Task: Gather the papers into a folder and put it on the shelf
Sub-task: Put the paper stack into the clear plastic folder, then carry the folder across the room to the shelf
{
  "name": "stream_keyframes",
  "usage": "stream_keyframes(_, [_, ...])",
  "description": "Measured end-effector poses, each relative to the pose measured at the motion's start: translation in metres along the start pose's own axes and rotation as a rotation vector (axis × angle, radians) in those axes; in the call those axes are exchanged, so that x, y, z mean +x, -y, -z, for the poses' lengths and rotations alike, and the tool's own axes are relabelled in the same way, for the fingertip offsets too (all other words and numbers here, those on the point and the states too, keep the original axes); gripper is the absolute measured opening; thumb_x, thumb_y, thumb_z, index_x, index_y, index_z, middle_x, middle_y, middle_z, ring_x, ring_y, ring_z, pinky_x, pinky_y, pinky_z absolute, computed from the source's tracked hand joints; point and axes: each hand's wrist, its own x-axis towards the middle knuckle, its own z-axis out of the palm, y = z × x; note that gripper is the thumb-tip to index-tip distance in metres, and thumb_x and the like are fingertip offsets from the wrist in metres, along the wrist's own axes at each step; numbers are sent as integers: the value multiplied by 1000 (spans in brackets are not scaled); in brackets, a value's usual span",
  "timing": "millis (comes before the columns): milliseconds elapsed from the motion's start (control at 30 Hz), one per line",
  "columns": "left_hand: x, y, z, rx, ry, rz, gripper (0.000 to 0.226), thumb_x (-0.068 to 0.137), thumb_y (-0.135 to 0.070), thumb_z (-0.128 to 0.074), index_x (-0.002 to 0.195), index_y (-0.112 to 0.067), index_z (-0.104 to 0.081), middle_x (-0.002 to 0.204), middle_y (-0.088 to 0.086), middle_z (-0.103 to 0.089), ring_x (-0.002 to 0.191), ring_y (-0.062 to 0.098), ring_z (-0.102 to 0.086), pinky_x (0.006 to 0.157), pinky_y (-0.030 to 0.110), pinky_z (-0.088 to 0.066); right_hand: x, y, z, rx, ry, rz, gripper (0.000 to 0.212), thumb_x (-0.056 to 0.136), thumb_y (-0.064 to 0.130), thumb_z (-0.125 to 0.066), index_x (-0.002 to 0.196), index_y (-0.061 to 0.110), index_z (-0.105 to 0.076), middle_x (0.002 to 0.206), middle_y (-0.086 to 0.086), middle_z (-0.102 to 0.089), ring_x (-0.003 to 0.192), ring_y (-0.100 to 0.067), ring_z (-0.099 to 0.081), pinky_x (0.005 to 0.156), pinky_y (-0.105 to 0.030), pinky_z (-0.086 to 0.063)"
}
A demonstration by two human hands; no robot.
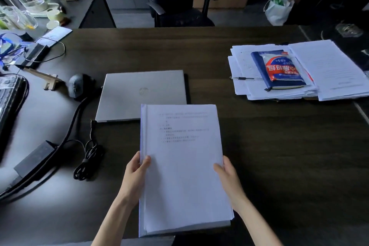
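Observation:
A thick stack of white papers (183, 168), with printed lines on the top sheet, is held just above the dark desk in front of me. A pale clear cover or folder edge shows along its left side. My left hand (134, 173) grips the stack's left edge, thumb on top. My right hand (227, 175) grips the right edge in the same way. More loose papers (327, 70) lie piled at the desk's right, with a blue notebook (259, 66) and a red-and-white packet (283, 66) on top. No shelf is in view.
A closed silver laptop (143, 94) lies just beyond the held stack. Left of it are a black mouse (78, 86), a power brick with coiled cable (36, 160) and a keyboard (10, 98). A black office chair (179, 4) stands behind the desk.

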Motion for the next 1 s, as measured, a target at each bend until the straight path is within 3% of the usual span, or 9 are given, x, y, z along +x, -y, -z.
stream_keyframes(200, [-1, -48, -53, -3, 296, -7, 18, 88, -8, -50, 100, -14, -63, 89, 6, -74, 70, 18, -70, 60, 31, -58, -32, 34, 63, 104, -135, 126, 18, 87, 11, -55, 103, 19, -57, 100, -5, -70, 91, -21, -68, 83, -42, -53])
stream_keyframes(367, [-18, -90, -144, 46, 532, -83, 22, 85, -8, -54, 103, -16, -62, 93, 4, -75, 76, 18, -72, 60, 29, -57, -78, 57, 140, 127, -362, 293, 14, 88, 14, -54, 101, 20, -56, 100, -6, -69, 90, -21, -68, 77, -39, -53])
stream_keyframes(533, [-65, -119, -255, 118, 698, -182, 18, 87, -8, -53, 104, -7, -54, 98, 10, -70, 74, 18, -70, 61, 31, -57, -136, 71, 231, 236, -561, 418, 14, 89, 12, -51, 97, 22, -58, 90, 0, -71, 80, -14, -69, 67, -29, -52])
stream_keyframes(700, [-115, -129, -350, 88, 777, -184, 24, 83, -9, -57, 105, -20, -55, 97, 7, -73, 73, 22, -72, 56, 33, -56, -175, 72, 316, 334, -704, 498, 16, 88, 9, -51, 94, 20, -61, 84, 1, -71, 74, -10, -67, 64, -26, -50])
stream_keyframes(833, [-165, -124, -439, 84, 813, -254, 27, 85, -11, -54, 91, -38, -54, 73, -14, -74, 68, 15, -71, 64, 36, -56, -207, 70, 402, 337, -786, 562, 16, 88, 10, -51, 92, 20, -63, 80, 2, -71, 69, -10, -66, 59, -22, -49])
stream_keyframes(1000, [-210, -109, -542, 141, 789, -322, 14, 88, -15, -52, 100, -23, -54, 83, -1, -68, 65, 13, -66, 65, 34, -55, -232, 62, 503, 329, -858, 587, 17, 87, 9, -52, 88, 21, -63, 72, 7, -70, 65, -8, -64, 55, -17, -48])
